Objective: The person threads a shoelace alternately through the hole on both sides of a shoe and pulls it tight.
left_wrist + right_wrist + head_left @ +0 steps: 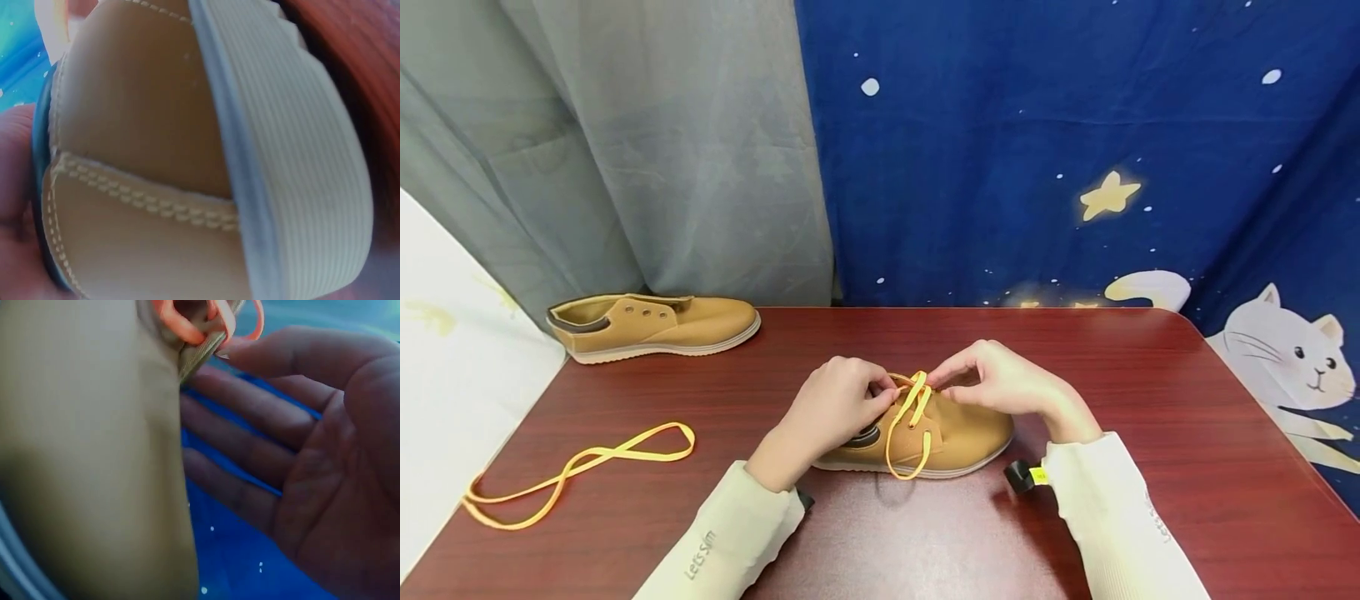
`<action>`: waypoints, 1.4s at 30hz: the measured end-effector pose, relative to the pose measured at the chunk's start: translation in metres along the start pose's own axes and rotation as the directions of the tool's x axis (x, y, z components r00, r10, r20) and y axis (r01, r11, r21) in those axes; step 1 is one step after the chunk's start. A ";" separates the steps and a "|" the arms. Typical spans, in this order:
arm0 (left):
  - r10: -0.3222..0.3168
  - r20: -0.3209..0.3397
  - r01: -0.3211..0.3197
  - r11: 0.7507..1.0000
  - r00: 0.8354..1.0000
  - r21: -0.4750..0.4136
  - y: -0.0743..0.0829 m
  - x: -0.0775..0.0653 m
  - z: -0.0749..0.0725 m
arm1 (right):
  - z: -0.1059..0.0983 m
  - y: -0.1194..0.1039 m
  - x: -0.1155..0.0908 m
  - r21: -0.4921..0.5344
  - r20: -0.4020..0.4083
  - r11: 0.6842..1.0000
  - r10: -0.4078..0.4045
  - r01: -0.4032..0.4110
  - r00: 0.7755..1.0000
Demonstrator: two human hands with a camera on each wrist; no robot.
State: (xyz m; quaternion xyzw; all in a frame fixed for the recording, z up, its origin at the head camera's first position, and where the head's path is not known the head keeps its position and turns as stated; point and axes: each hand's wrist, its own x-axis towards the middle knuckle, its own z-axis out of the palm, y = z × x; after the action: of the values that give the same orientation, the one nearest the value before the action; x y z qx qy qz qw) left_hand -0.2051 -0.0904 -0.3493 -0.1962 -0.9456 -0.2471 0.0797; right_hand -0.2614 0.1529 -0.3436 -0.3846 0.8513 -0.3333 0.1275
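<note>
A tan lace-up shoe (pixel 970 425) stands on the table with its toe to the right, and a yellow shoelace (pixel 917 398) is partly threaded through its eyelets. My left hand (pixel 842 400) is over the shoe's opening, thumb and forefinger pinching the lace. From the toe side, my right hand (pixel 996 379) pinches the upper edge of the shoe by the lacing; the right wrist view shows the thumb in front and fingers behind. The shoe's heel (pixel 150 187) fills the left wrist view, where the left fingertips are hidden.
A matching unlaced shoe (pixel 662 327) stands at the table's back left. Another yellow lace (pixel 587 462) lies in loops at the left. Grey and blue curtains (pixel 970 167) hang behind the dark red table (pixel 1150 375). A small black device (pixel 1019 477) sits at the right wrist.
</note>
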 end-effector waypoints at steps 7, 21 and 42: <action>0.030 0.053 -0.028 0.999 0.998 -0.029 -0.005 -0.001 -0.011 | 0.007 0.000 0.006 -0.048 -0.075 0.999 0.020 -0.023 0.997; 0.047 0.162 -0.057 0.997 0.986 0.059 -0.009 -0.012 -0.044 | 0.008 -0.002 0.009 -0.034 -0.082 0.998 0.054 -0.057 0.995; -0.096 0.298 0.080 0.995 0.950 0.067 -0.017 -0.040 -0.103 | 0.006 0.001 0.005 0.000 -0.078 0.997 0.076 -0.076 0.994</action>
State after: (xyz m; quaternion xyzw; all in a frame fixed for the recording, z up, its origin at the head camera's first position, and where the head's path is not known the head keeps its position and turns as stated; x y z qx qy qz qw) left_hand -0.1699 -0.1688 -0.2772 -0.1869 -0.9608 -0.1922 -0.0712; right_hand -0.2622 0.1465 -0.3484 -0.3387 0.8702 -0.3418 0.1060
